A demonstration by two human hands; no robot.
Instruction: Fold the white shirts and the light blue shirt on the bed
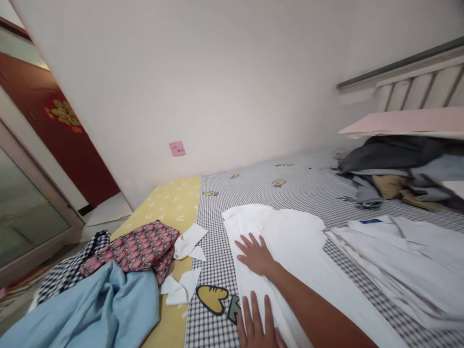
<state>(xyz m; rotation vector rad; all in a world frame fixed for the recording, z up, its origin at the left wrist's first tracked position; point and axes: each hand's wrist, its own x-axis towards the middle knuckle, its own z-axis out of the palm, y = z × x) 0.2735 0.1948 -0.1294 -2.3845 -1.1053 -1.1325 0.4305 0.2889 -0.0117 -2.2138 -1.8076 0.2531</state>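
Both hands lie flat, fingers spread: the right hand [255, 254] and left hand [258, 323] press the left side of a white cloth garment [297, 241] on the black-and-white checked bedsheet [250, 186]. Bare sheet extends beyond its far edge; folded white clothes [402, 261] lie close right.

I see white garment [300, 246] as matt, fairly smooth cloth. Checked bed sheet [246, 188], matt cloth too. Wall [253, 87] smooth, matt; pink note [177, 149] looks like paper
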